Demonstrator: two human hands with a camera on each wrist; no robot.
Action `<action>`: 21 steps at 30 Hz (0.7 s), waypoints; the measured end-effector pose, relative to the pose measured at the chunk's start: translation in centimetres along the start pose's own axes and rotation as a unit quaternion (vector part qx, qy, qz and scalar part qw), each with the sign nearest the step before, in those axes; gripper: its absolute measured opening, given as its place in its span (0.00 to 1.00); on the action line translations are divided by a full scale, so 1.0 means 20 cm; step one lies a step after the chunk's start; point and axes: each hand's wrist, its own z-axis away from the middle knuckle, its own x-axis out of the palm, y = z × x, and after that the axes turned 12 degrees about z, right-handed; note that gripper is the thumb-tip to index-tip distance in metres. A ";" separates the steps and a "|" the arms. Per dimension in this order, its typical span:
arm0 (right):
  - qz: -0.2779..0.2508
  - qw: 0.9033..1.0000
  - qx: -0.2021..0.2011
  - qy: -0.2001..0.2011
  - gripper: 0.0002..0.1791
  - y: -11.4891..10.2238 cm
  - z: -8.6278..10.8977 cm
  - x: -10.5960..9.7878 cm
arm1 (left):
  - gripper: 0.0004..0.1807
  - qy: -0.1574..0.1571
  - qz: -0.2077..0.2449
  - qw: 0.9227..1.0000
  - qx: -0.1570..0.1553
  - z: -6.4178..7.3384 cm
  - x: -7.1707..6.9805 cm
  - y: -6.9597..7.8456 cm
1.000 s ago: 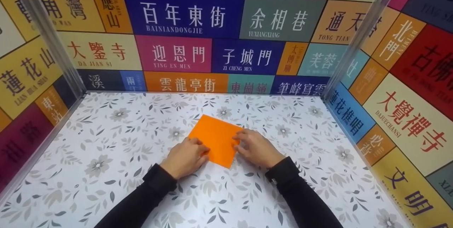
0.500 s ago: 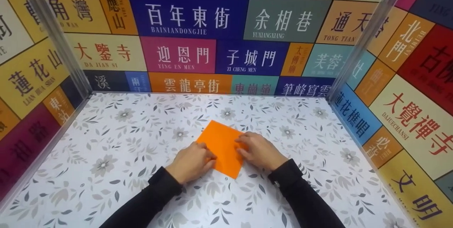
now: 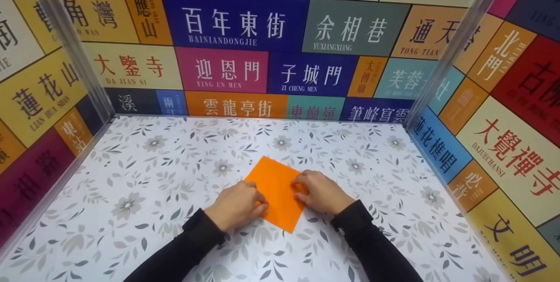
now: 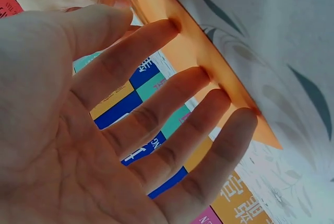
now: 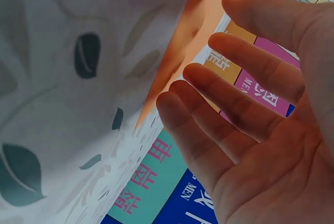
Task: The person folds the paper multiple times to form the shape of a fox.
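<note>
1. Left fingers [image 4: 195, 80]: spread slightly apart, bent a little, tips touching the orange sheet [image 3: 280, 196] in the left wrist view and clamped on nothing. Light, even pressure through all the tips seems best here; one hard fingertip could dent or skew it.

2. Right fingers [image 5: 235, 96]: also apart, loosely curved, with the thumb beside them. They reach the sheet's right side, though I cannot tell whether every tip touches. Matching the left side's pressure should keep the sheet from turning.

3. Hands: the left hand [image 3: 236, 205] lies over the left edge and the right hand [image 3: 323, 192] over the right one, leaving the middle bare between them. That placing looks useful for steadying; small, paired movements would probably serve better than a one-sided push.

4. Sheet: it rests on the tabletop [image 3: 144, 181] between the hands, turned so one corner points toward the person. (Whether it is one layer or doubled, I cannot tell.) Keeping that near corner in sight should make any drift easy to spot.

5. Further out: dark sleeves [image 3: 175, 247] stay clear of the sheet, which helps; a cuff dragging across it could shift it. The lettered walls [image 3: 236, 19] stand well apart and should not hinder the hands.
</note>
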 end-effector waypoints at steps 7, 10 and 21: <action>0.005 1.000 -0.012 0.001 0.15 0.00 0.01 0.00 | 0.09 0.003 0.013 1.000 0.016 0.00 0.00 -0.01; 0.005 1.000 -0.015 0.002 0.14 0.00 0.01 0.00 | 0.10 0.007 0.014 1.000 0.016 0.00 -0.01 -0.01; -0.004 1.000 -0.012 -0.011 0.12 -0.01 0.02 -0.01 | 0.18 0.000 0.009 1.000 -0.022 -0.04 -0.02 -0.08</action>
